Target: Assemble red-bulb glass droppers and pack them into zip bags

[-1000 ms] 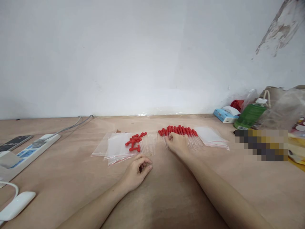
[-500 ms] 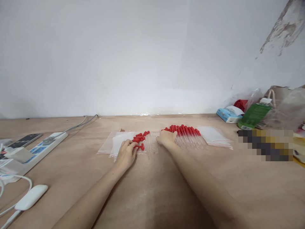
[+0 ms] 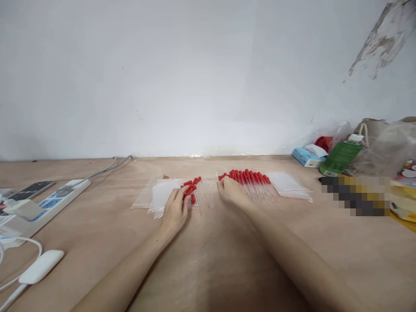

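Note:
My left hand (image 3: 174, 212) is at a small pile of red rubber dropper bulbs (image 3: 193, 186), its fingers reaching over the pile's left side with thumb and index finger apart. My right hand (image 3: 231, 190) is closed on a thin clear tube (image 3: 217, 175), whose upper end stands up past the fingertips. Between the hands, several loose clear tubes (image 3: 206, 195) lie side by side on the table. Just right of my right hand is a row of droppers (image 3: 251, 180), clear tubes with red bulbs on them; the hand hides part of the row.
Clear zip bags with white sheets (image 3: 164, 193) lie under and left of the bulbs; another stack of bags (image 3: 289, 185) is at right. A power strip (image 3: 52, 208) with cables stands left. Right are a tissue pack (image 3: 307, 157), a green bottle (image 3: 342, 156) and plastic bags (image 3: 386, 147).
My right hand has lifted a clear tube, turning it upright. My left hand's fingers have straightened and reached farther into the red bulbs. The view has shifted slightly.

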The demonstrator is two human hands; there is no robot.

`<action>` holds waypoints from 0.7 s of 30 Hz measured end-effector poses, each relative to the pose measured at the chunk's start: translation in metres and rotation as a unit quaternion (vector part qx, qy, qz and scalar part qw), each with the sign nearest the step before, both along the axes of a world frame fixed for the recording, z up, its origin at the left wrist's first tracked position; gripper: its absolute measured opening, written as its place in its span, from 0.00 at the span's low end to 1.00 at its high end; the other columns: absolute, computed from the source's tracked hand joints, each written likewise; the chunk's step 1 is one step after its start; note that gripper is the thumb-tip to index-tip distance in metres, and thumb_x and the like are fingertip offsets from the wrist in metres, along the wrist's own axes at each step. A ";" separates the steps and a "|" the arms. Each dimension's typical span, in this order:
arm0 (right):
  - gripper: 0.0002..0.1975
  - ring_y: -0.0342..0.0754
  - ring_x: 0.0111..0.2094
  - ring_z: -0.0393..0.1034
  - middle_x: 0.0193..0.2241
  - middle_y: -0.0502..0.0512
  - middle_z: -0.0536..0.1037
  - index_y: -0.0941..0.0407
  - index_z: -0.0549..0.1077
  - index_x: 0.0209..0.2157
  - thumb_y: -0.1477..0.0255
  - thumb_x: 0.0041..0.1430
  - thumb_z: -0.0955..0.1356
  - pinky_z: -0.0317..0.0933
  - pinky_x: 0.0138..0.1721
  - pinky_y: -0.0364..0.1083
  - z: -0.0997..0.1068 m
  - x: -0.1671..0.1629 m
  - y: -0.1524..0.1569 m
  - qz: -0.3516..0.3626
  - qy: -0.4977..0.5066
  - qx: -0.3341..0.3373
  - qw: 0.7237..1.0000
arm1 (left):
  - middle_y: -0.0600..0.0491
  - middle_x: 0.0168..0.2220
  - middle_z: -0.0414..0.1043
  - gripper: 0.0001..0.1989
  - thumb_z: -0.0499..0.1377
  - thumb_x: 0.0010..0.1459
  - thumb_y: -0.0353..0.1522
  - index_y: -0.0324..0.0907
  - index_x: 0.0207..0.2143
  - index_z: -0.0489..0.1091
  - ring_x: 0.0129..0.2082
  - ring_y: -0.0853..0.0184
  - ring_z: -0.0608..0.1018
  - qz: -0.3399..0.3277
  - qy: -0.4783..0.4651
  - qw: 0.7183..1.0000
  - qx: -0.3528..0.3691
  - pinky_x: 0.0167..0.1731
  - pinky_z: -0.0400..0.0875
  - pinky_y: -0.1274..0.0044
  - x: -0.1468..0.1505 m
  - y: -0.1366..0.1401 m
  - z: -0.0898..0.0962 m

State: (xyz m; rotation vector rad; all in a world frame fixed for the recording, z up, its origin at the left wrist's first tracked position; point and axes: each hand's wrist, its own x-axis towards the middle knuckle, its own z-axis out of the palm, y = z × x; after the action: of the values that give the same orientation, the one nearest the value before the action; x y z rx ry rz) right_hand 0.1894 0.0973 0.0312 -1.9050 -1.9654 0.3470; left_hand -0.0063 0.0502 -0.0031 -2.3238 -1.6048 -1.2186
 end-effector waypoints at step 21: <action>0.09 0.41 0.28 0.66 0.29 0.50 0.76 0.55 0.69 0.36 0.73 0.60 0.59 0.50 0.39 0.46 -0.055 0.047 -0.093 0.274 0.109 0.213 0.931 | 0.55 0.31 0.69 0.06 0.51 0.57 0.34 0.42 0.34 0.64 0.31 0.69 0.71 -0.170 -0.128 0.952 -0.219 0.32 0.65 0.77 0.042 -0.040 -0.013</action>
State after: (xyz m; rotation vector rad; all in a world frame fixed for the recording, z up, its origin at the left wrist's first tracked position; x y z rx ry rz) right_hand 0.2367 0.0048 -0.0238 -0.9923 -2.1698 0.2362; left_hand 0.0360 0.0097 -0.0162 -2.9218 -1.7567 -1.3979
